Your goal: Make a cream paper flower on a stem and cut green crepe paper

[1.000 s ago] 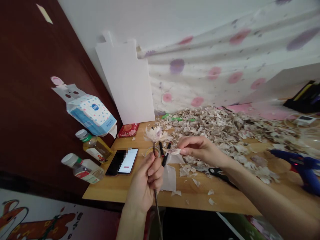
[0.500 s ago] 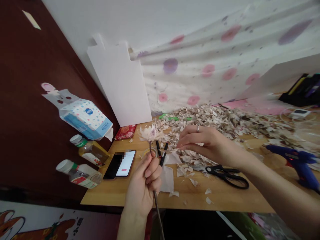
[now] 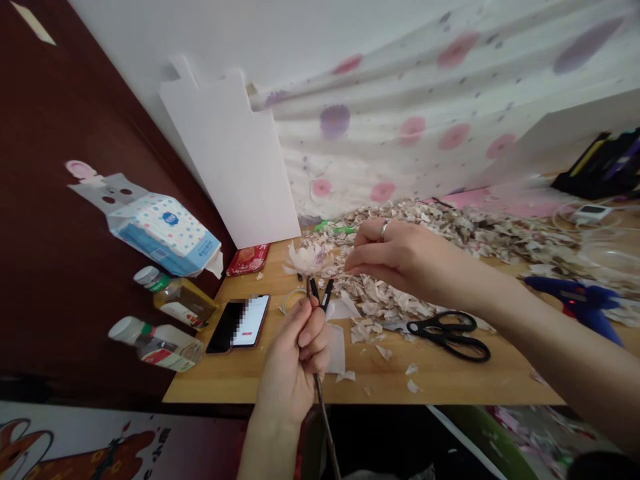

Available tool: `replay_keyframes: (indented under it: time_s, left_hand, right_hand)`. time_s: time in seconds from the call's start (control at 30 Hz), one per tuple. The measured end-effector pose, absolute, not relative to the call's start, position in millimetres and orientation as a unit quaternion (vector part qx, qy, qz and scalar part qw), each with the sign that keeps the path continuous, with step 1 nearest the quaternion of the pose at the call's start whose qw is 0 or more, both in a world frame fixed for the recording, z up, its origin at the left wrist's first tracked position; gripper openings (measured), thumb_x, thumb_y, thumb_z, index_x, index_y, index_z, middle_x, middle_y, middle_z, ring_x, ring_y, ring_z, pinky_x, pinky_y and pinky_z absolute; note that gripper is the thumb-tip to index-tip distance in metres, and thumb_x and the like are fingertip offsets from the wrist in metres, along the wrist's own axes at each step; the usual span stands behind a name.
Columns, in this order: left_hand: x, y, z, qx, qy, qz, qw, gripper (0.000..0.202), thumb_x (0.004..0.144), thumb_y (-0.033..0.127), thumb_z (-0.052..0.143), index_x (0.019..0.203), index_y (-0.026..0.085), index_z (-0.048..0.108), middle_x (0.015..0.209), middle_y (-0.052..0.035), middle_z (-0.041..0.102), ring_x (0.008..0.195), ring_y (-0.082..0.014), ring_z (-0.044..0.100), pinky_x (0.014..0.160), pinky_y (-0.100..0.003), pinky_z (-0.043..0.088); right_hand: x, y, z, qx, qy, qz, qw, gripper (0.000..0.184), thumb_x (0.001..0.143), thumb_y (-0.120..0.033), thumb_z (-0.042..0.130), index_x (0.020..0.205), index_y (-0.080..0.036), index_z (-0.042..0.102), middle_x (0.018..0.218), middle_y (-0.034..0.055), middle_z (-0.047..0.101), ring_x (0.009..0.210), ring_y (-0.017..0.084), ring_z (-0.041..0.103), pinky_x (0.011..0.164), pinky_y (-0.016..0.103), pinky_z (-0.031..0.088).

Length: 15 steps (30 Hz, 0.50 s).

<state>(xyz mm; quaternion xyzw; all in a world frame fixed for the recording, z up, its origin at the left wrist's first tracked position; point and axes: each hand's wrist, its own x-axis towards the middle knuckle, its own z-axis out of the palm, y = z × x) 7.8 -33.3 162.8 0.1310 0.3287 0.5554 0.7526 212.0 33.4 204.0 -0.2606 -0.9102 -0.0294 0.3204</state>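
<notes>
Flower [image 3: 308, 257] is best steadied by its stem [image 3: 325, 417], gripped in the left hand [image 3: 296, 347]; right hand [image 3: 396, 257] curls nearby, hold unclear.

R hand [image 3: 400, 257] w/ silver-col. ring [image 3: 385, 229], both forearms [image 3: 523, 327] bare.

The table [image 3: 360, 392] looks like smooth wood with a soft sheen. The dry flakes [image 3: 395, 298] are papery, matt and rough-edged — the flower [image 3: 306, 259] looks just as thin and papery. The stem [image 3: 329, 430] is dark, its material unclear. The scissors [image 3: 450, 331] pair metal blades with smooth plastic handles; the ring [image 3: 384, 230] is shiny metal, the phone [image 3: 254, 319] glossy, the glue gun [image 3: 573, 293] plastic, the tissue pack [image 3: 167, 233] smooth film.
</notes>
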Motion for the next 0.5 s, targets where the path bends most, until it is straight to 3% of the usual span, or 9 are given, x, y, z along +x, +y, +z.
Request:
replay_keyframes:
  time_s: [0.23, 0.5]
  left_hand:
    - [6.5, -36.5, 158.6, 0.168, 0.326, 0.549, 0.751, 0.021, 0.072, 0.014, 0.082, 0.079, 0.011, 0.063, 0.049, 0.0126, 0.032, 0.042, -0.001, 0.016, 0.038, -0.016, 0.004]
    - [9.9, -36.0, 157.7, 0.186, 0.313, 0.541, 0.758, 0.02, 0.073, 0.016, 0.082, 0.078, 0.012, 0.063, 0.05, 0.0122, 0.032, 0.043, -0.002, 0.015, 0.037, -0.015, 0.006]
  right_hand:
    - [213.5, 34.6, 203.7, -0.291, -0.907, -0.003, 0.306, 0.02, 0.097, -0.019, 0.055, 0.09, -0.014, 0.074, 0.087, 0.0091, 0.064, 0.077, 0.021, 0.061, 0.069, 0.031, 0.043]
    - [212.2, 36.7, 203.8, -0.31, -0.896, 0.019, 0.317, 0.019, 0.095, -0.017, 0.057, 0.092, -0.011, 0.074, 0.083, 0.0097, 0.064, 0.074, 0.021, 0.06, 0.068, 0.031, 0.042]
